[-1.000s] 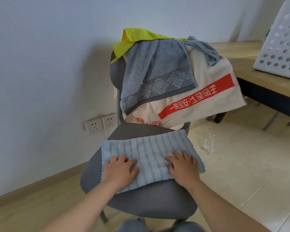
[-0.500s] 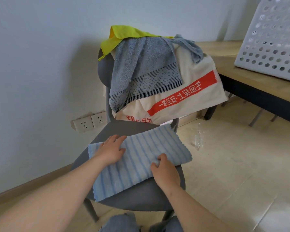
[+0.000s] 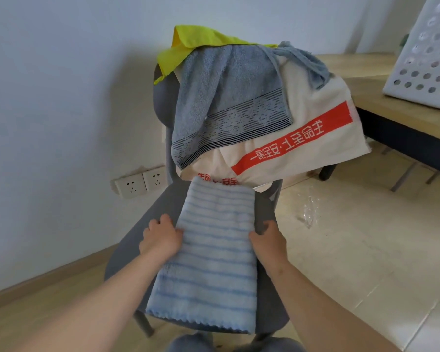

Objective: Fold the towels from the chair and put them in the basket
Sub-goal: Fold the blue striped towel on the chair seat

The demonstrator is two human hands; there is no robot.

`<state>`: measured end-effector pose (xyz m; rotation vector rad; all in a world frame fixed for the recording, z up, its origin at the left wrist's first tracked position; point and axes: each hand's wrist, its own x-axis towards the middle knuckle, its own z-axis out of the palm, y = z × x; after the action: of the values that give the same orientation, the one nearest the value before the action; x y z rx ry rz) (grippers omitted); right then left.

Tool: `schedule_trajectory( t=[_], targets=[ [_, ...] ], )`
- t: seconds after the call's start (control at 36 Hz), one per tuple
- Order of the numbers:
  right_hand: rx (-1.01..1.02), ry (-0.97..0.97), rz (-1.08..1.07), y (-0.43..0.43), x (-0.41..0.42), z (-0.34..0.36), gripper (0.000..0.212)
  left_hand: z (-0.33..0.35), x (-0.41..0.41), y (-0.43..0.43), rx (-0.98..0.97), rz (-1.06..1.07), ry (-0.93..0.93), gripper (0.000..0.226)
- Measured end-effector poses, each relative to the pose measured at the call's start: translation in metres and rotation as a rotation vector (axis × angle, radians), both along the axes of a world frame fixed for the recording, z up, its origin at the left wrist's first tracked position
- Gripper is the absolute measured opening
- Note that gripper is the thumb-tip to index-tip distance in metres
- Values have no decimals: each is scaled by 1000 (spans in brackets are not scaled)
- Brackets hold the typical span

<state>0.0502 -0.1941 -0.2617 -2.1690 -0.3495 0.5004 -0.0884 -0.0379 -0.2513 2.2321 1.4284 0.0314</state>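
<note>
A folded light-blue striped fleece towel [image 3: 214, 255] with a scalloped hem is lying lengthwise on the seat of the grey plastic chair [image 3: 137, 235], hem overhanging its front, while the left hand [image 3: 160, 238] and right hand [image 3: 268, 238] are gripping its sides with curled fingers.

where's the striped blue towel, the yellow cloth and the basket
striped blue towel [image 3: 214, 252], head view, middle of its top layer
yellow cloth [image 3: 196, 39], head view, its upper fold
basket [image 3: 433, 50], head view, its perforated white wall
</note>
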Motion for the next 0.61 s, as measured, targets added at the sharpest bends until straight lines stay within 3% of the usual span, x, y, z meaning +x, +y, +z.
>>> schedule_trajectory(
  t=[0.11, 0.28, 0.36, 0.61],
  targets=[
    [-80, 50, 24, 4, 1, 0, 39, 7, 12, 2, -281, 126, -87, 58],
    [-135, 128, 87, 13, 6, -2, 46, 5, 15, 11, -478, 168, -231, 34],
    [-119, 171, 109, 15, 8, -3, 45, 9, 14, 14, -595, 205, -286, 36],
    [45, 360, 96, 13, 12, 4, 9, 7, 2, 12, -722, 190, -451, 29]
  ],
)
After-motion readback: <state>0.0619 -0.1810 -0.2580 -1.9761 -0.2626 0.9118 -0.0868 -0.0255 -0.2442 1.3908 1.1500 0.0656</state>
